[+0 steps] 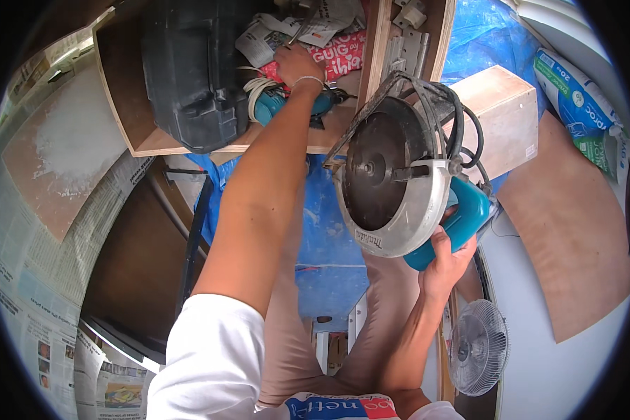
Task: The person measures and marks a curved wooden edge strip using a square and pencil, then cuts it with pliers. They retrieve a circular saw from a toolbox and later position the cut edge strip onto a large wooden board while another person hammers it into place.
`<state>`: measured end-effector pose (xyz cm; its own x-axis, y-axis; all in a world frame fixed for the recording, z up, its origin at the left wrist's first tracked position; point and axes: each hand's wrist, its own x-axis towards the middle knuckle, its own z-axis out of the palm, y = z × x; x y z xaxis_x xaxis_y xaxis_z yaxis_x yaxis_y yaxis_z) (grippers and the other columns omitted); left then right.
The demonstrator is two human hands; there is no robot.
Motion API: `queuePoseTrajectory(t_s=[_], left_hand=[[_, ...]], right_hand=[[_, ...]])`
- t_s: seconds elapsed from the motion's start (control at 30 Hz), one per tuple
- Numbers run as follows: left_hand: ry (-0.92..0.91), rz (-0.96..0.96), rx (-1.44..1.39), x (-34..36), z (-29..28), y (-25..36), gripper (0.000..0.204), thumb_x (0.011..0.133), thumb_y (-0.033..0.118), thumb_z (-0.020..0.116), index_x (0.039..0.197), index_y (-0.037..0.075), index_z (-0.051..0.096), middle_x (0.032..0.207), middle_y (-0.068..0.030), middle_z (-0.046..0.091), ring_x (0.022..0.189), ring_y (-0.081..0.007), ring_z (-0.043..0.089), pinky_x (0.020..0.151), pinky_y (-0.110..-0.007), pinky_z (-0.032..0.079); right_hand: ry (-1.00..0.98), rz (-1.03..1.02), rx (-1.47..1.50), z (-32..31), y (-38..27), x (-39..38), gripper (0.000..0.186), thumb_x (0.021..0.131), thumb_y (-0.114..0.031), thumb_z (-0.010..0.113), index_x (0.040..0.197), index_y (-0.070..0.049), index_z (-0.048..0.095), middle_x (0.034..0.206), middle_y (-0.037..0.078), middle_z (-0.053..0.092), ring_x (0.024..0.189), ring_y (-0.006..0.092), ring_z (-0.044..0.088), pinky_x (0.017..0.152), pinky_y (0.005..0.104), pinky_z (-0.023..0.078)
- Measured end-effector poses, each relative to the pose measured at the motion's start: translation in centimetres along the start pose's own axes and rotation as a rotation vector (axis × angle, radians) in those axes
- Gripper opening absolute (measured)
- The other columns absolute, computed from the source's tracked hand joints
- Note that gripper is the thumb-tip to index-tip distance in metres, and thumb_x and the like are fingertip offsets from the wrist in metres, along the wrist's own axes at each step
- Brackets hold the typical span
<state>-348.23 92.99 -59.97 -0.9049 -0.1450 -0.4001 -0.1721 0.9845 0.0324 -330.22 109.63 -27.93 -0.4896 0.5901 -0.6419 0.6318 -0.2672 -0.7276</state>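
Note:
My right hand (pixel 449 266) is wrapped round the teal handle of a circular saw (pixel 392 224). The saw hangs in the air above my right thigh, its dark round blade face turned toward the left and its black cord looped at the top. My left arm stretches into an open wooden cabinet box (pixel 143 136). There my left hand (pixel 301 66), its fingers curled and partly hidden, rests by a red printed bag (pixel 343 56) and crumpled newspaper (pixel 259 42). What it grips I cannot make out. Below the wrist lies a teal power tool (pixel 269 106) with a pale coiled cord.
A black plastic case (pixel 192 77) stands inside the box at left. Right of the saw are a plywood box (pixel 497 126), a curved plywood sheet (pixel 567 224) and a blue-green bag (pixel 581 98). A fan (pixel 478 346) stands lower right. Blue sheeting (pixel 329 210) covers the floor.

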Motion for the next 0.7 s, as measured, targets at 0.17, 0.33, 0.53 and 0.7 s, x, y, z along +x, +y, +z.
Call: queuePoseTrajectory(t_s=[0.17,0.33,0.53,0.7], left_hand=[[-0.182,-0.081,-0.183,3.1,0.1,-1.0,0.054,0.08,0.02,0.077,0.12,-0.003,0.05,0.103,-0.0279,0.068,0.101,-0.0407,0.068,0.09,-0.042,0.056],[-0.191,0.335,-0.447,3.7,-1.7,-5.6,0.038,0.08,0.004,0.068,0.11,-0.002,0.046,0.083,-0.0193,0.065,0.08,-0.0342,0.068,0.072,-0.04,0.053],[-0.489,0.366,-0.752,-5.9,-14.7,-5.8,0.032,0.09,-0.004,0.056,0.117,0.003,0.041,0.072,-0.0027,0.049,0.065,-0.0083,0.045,0.058,-0.026,0.037],[-0.431,0.361,-0.552,-10.5,-23.7,-5.8,0.046,0.092,-0.003,0.056,0.135,0.005,0.042,0.071,-0.003,0.049,0.063,-0.0094,0.043,0.059,-0.026,0.036]], right_hand=[[0.07,0.063,0.109,-1.2,1.4,1.6,0.028,0.086,-0.003,0.062,0.113,0.001,0.055,0.086,0.003,0.061,0.074,0.0097,0.055,0.072,0.0249,0.046],[0.068,0.098,0.178,-1.4,1.4,2.0,0.027,0.086,-0.001,0.06,0.113,0.001,0.054,0.086,0.003,0.061,0.074,0.0105,0.056,0.072,0.0254,0.047],[0.025,0.109,0.198,-2.0,1.5,2.2,0.026,0.086,0.001,0.059,0.112,0.001,0.053,0.084,0.005,0.06,0.073,0.0128,0.059,0.072,0.0276,0.049],[0.007,0.102,0.206,-1.9,1.4,2.6,0.026,0.086,0.001,0.059,0.112,0.001,0.053,0.083,0.005,0.06,0.073,0.014,0.06,0.073,0.0293,0.05]])
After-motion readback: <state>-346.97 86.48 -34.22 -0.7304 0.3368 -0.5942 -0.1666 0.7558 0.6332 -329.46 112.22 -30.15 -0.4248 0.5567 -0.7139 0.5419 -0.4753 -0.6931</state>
